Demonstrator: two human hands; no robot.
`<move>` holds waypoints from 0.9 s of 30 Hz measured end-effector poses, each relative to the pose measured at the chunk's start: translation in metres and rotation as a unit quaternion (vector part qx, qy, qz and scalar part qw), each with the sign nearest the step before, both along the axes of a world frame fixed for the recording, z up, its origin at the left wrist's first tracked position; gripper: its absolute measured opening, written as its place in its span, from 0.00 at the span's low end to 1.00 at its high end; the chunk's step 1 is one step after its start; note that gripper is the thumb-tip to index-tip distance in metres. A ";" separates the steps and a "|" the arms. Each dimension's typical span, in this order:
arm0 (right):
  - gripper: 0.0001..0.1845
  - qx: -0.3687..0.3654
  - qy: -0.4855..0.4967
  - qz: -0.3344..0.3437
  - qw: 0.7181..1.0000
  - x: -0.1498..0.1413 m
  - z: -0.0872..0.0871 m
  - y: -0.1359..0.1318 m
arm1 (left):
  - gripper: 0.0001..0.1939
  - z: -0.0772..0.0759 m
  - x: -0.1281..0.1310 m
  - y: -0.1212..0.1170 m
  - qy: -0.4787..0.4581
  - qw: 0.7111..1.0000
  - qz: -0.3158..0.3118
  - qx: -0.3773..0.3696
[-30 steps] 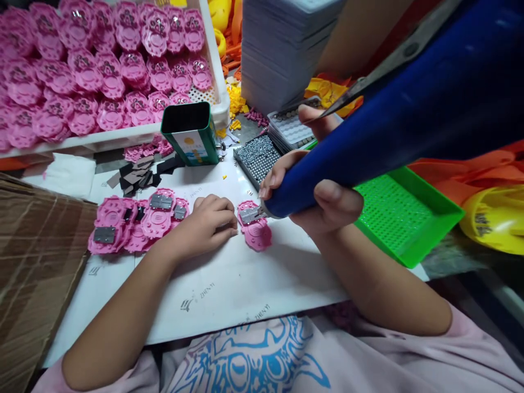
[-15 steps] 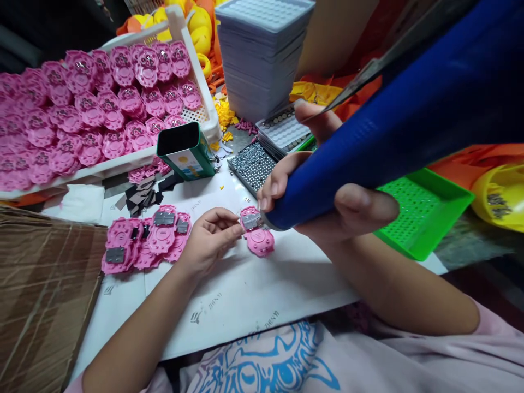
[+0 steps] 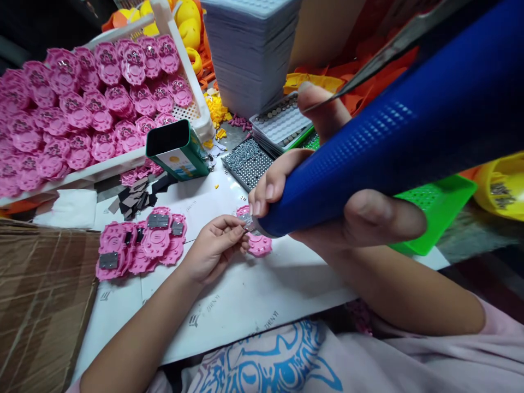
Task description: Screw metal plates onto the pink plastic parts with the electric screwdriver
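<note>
Nearest to the camera, the right hand is wrapped tight around a thick blue power screwdriver, with the thumb below the barrel and the fingers over the top. The tool is slanted, and its metal tip comes down on a pink plastic piece that lies flat on the white counter. A small grey metal plate sits on the upper part of this piece, just where the tip touches.

The left hand is on the left side of the same piece. Its fingers are bent and pinched together at the edge of the metal plate, and they hold the piece steady against the counter.

Further to the left, a small pile of pink pieces lies on the counter, several of them with grey plates on top. A brown cardboard sheet is beside this pile at the left edge.

Behind the pile there are dark flat strips and a green tin that stands open. To the right of the tin a dark tray of small screws is seen, and a green plastic tray shows below the tool.

Farthest away, a white crate is full of pink pieces, and a tall stack of grey trays stands next to it.
</note>
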State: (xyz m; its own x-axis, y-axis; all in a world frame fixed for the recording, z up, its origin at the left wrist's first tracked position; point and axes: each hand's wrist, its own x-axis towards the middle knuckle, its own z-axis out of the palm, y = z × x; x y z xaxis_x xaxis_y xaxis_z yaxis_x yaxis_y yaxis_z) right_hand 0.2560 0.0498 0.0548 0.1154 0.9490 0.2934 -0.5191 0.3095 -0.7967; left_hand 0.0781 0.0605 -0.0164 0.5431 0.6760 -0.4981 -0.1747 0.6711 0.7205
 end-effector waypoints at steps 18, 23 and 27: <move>0.23 0.025 -0.013 0.045 0.999 0.006 -0.012 0.000 | 0.26 -0.008 -0.016 0.008 0.252 0.812 -0.014 0.526; 0.12 0.046 -0.022 0.023 0.998 0.000 -0.026 0.006 | 0.55 -0.008 -0.010 0.010 0.431 0.687 -0.221 0.542; 0.18 0.033 -0.010 -0.001 0.999 -0.008 -0.040 0.010 | 0.44 -0.007 -0.003 0.007 0.446 0.660 -0.264 0.544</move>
State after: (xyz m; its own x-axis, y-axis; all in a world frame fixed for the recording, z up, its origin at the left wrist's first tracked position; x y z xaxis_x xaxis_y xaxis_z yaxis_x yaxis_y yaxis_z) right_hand 0.2478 0.0593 0.0150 0.1103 0.9275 0.3571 -0.5024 0.3621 -0.7852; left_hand 0.0748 0.0677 -0.0233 0.6647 0.7310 -0.1542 0.6957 -0.5304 0.4844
